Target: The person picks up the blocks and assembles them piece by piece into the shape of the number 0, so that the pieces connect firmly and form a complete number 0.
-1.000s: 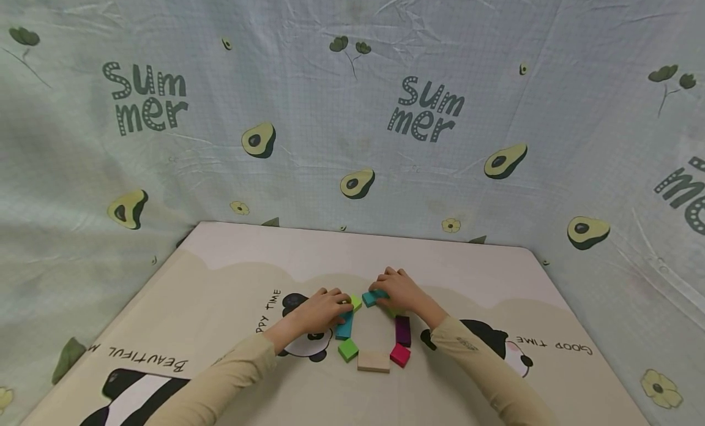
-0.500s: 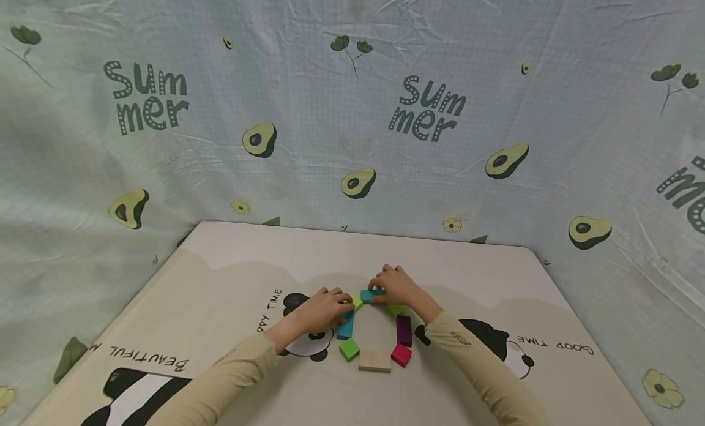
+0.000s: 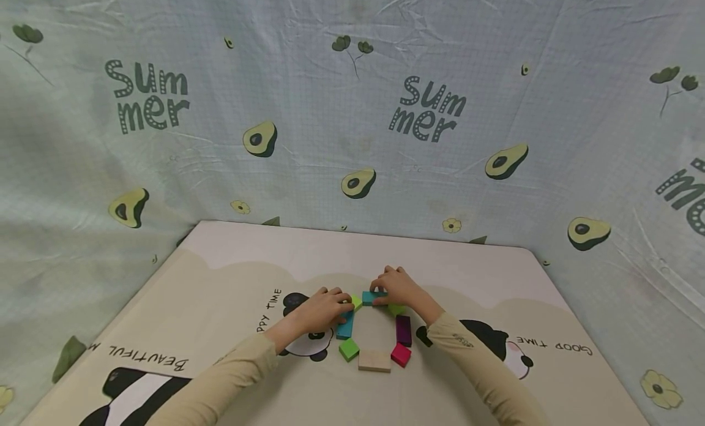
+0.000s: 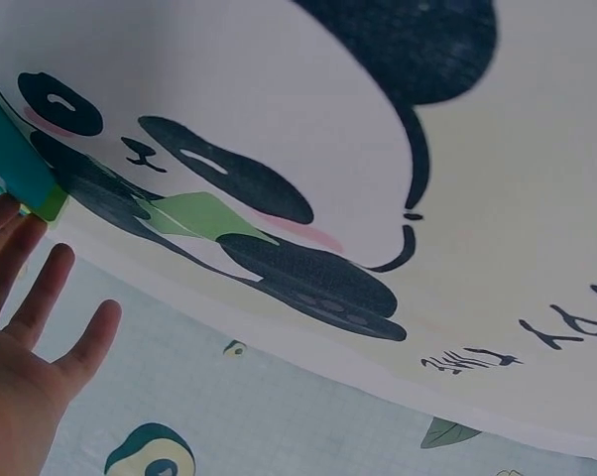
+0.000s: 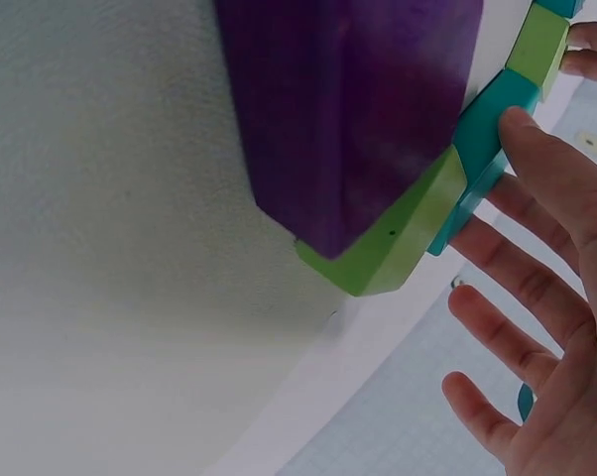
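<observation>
Small coloured blocks form a ring on the table. My right hand point(image 3: 399, 288) pinches the teal block point(image 3: 370, 298) at the far side, thumb on its inner face and fingers on its outer side. Against this block's ends lie a lime block point(image 3: 357, 302) and a green block point(image 5: 388, 243). My left hand point(image 3: 319, 310) rests at the left teal block point(image 3: 344, 329) and the lime block. Its visible fingers point(image 4: 51, 288) are fairly straight in the left wrist view, where the thumb is hidden.
Nearer me, the ring continues with a green block point(image 3: 349, 350), a plain wooden block point(image 3: 374, 361), a red block point(image 3: 401, 355) and a purple block point(image 3: 404, 331). The table point(image 3: 248, 242) has printed pandas. A patterned curtain point(image 3: 308, 108) hangs behind its far edge.
My right hand has turned the far teal block from slanted to straight across, shifting it slightly left and then slightly back right. My left hand has stayed in place.
</observation>
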{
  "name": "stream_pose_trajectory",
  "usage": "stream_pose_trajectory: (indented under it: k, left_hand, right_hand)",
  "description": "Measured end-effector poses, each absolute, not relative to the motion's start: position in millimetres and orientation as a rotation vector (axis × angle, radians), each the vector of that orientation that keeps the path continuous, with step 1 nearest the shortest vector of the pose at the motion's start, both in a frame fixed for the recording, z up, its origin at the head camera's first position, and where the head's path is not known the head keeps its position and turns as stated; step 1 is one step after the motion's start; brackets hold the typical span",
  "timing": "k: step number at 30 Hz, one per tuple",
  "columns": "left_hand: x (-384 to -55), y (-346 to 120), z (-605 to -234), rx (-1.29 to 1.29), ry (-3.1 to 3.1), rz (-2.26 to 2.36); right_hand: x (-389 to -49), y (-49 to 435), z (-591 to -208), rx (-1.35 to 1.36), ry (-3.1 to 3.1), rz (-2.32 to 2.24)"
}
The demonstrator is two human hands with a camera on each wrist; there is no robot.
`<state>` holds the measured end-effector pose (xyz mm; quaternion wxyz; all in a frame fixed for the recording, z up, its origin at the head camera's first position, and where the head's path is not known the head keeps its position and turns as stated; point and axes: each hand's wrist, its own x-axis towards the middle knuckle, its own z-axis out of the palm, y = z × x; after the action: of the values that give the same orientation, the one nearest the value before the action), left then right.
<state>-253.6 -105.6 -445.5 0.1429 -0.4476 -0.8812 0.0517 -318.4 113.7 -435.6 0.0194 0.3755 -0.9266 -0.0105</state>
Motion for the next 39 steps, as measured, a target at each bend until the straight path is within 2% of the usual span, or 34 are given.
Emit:
stream_pose_trajectory:
  k: [39]
  left_hand:
    - [-257,-99,-436,-1.232,-2.721,0.172]
  right_hand:
    - [-316,111,-432,1.174,-2.884,-0.013]
